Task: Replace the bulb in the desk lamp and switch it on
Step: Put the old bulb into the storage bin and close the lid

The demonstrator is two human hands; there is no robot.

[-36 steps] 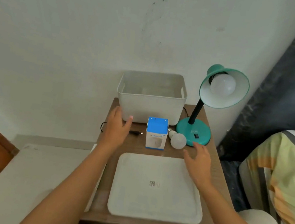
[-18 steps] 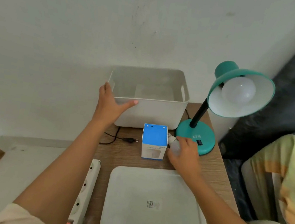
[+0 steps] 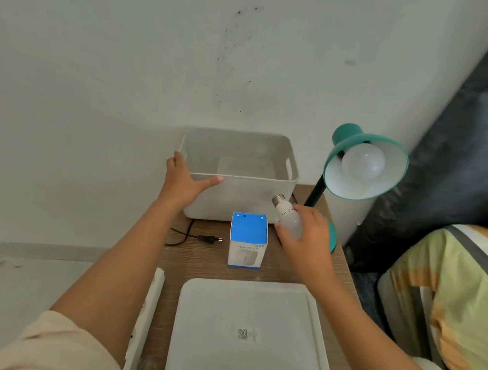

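A teal desk lamp (image 3: 364, 167) stands at the table's back right, its shade tilted toward me with a white bulb (image 3: 363, 161) screwed in. My right hand (image 3: 307, 236) holds a loose white bulb (image 3: 288, 219) lifted off the table in front of the lamp's base, metal screw cap pointing up and left. My left hand (image 3: 184, 184) grips the front left corner of the white bin (image 3: 235, 196), thumb along its front rim. A blue-topped bulb box (image 3: 248, 240) stands upright between my hands.
A white tray (image 3: 252, 339) lies at the table's front. The lamp's black plug (image 3: 209, 238) and cord rest unplugged left of the box. A white power strip (image 3: 147, 312) lies along the table's left edge. A striped pillow (image 3: 455, 302) sits at the right.
My right hand closed on the loose bulb and lifted it from the table. My left hand stays on the bin's corner. The camera view shifted slightly.
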